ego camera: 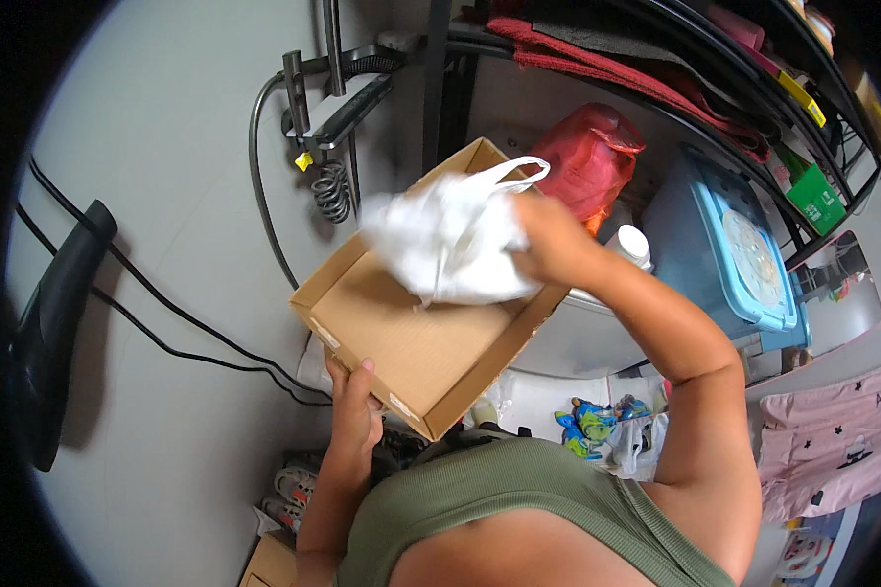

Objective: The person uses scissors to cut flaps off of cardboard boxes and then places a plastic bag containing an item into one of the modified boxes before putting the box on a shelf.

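Observation:
A shallow brown cardboard box [429, 345], open at the top, is held up in front of my body. My left hand [356, 400] grips its near left wall, with the thumb over the rim. Above the far half of the box, my right hand [554, 238] holds a white plastic bag [459, 253], blurred by motion. One handle loop of the bag stands up beside the hand. What the bag contains is hidden. The visible part of the box floor is bare cardboard.
Behind the box, a red plastic bag [587, 165] sits near a white bottle [631, 244] and a lidded blue storage bin [727, 242]. A black metal shelf [477, 40] rises overhead. At left, a black hair dryer [66, 315] and cables [183, 315] run along the wall.

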A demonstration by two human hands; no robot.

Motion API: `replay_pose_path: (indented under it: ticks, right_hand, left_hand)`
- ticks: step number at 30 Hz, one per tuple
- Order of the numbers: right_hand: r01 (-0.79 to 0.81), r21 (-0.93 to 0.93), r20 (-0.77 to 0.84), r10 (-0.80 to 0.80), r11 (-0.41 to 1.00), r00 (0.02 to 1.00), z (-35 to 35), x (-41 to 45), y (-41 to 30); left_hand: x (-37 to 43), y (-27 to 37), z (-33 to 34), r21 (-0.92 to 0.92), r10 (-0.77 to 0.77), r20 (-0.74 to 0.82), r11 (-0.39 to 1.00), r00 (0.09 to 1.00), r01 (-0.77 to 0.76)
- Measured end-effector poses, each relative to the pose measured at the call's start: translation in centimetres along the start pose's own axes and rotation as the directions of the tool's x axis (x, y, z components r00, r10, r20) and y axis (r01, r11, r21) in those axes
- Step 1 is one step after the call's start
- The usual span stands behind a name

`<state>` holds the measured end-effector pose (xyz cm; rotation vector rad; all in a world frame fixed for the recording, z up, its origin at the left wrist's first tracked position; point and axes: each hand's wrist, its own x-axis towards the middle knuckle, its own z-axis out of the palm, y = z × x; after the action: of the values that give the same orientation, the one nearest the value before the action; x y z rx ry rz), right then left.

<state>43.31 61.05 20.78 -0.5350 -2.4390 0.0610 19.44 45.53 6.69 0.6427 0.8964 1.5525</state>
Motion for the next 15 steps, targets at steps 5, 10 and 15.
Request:
replay_pose_path:
  ticks: [5, 10, 15]
  right_hand:
    - [0.423, -0.075, 0.315, -0.381, 0.903, 0.869, 4.3, -1.1, -4.1]
    - [0.464, 0.112, 0.173, -0.477, 0.879, 0.862, 8.2, -2.8, -3.4]
    - [0.563, 0.002, 0.188, -0.553, 0.827, 0.812, 11.3, -2.3, -4.9]
  left_hand:
    - [0.8, -0.7, 1.0, -0.212, -0.076, -0.002, 0.974, 0.997, 0.074]
    - [3.4, -4.3, 0.7, -0.251, -0.159, 0.088, 0.952, 0.983, 0.176]
    - [2.3, -2.5, 2.2, -0.078, 0.012, 0.148, 0.997, 0.989, 0.0]
